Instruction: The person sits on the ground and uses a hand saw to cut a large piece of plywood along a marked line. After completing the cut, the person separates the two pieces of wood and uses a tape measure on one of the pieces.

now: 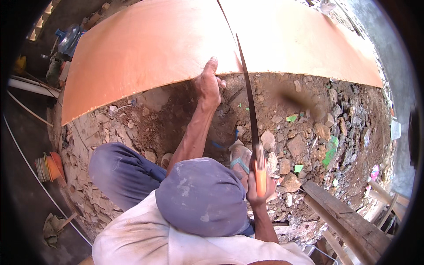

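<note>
A large, thin orange-brown board (145, 44), which looks like plywood, stretches across the far side above the rubble. My left hand (207, 84) grips its near edge, thumb on top and fingers curled beneath, partly hidden. My right hand (259, 190) is wrapped round the orange handle of a handsaw (251, 104). The long dark blade points away from me and crosses the board's near edge, right of my left hand. A thin dark line runs on from the blade tip to the board's far side. Bright glare washes out the board's middle.
Broken stone and rubble (304, 145) cover the ground. Wooden beams (340, 212) lie at the lower right. A clear blue water jug (70, 39) stands at the far left, with an orange object (55, 168) nearer. My sandalled foot (240, 159) rests beside the saw.
</note>
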The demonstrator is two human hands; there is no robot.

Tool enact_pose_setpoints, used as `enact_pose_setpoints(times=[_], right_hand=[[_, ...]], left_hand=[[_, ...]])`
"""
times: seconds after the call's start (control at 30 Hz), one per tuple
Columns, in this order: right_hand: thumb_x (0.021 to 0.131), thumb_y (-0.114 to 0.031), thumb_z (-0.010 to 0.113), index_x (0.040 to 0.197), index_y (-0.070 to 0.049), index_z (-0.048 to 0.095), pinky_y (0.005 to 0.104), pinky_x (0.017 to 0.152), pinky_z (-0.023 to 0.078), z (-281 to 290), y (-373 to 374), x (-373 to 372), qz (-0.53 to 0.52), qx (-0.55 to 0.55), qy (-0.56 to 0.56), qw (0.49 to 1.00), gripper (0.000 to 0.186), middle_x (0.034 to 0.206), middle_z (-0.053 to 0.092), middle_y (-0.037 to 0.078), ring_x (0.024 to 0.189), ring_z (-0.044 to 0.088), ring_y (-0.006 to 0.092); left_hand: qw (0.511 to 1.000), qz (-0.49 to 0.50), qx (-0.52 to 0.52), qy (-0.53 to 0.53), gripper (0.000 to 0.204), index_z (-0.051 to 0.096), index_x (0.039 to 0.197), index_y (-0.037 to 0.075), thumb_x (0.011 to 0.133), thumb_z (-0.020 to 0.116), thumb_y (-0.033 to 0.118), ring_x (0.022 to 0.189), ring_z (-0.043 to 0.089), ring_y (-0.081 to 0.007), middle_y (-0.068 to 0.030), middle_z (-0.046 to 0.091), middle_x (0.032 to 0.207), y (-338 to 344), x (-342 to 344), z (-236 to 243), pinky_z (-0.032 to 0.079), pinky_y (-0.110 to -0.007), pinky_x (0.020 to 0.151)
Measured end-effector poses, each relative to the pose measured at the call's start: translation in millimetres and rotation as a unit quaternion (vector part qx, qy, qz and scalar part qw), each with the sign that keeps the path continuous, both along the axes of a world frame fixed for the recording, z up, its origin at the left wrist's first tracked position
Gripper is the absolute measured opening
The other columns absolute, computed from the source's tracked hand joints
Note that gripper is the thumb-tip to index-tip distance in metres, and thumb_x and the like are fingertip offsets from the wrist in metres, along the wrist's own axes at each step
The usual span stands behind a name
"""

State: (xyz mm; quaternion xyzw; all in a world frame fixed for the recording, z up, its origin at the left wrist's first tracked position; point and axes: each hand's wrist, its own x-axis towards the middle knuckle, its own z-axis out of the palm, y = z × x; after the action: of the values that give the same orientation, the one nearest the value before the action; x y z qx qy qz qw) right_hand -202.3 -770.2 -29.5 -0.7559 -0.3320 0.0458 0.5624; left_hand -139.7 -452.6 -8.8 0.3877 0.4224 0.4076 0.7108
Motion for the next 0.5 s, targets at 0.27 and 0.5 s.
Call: enact_pose_setpoints(times=[0.27,0.5], right_hand=[[0.094,-0.007,0.074,0.102,0.0,0.069,0.0349,0.058,0.047,26,100,63,-0.016,0.012,-0.041,0.999,0.011,0.074,0.063,0.011,0.06,0.061,0.022],[0.096,-0.007,0.072,0.113,0.002,0.073,0.033,0.06,0.05,26,84,41,-0.054,-0.006,0.028,0.998,0.02,0.076,0.065,0.011,0.065,0.065,0.021]], left_hand=[[0.999,-0.02,-0.02,-0.03,0.045,0.063,0.134,-0.004,0.101,0.066,0.026,0.062,0.045,-0.006,-0.0061,0.058,0.106,17,0,15,0.044,-0.026,0.052],[0.999,-0.003,-0.021,-0.046,0.048,0.062,0.135,-0.007,0.1,0.066,0.026,0.062,0.046,-0.0078,-0.0112,0.062,0.109,2,4,-3,0.045,-0.027,0.05]])
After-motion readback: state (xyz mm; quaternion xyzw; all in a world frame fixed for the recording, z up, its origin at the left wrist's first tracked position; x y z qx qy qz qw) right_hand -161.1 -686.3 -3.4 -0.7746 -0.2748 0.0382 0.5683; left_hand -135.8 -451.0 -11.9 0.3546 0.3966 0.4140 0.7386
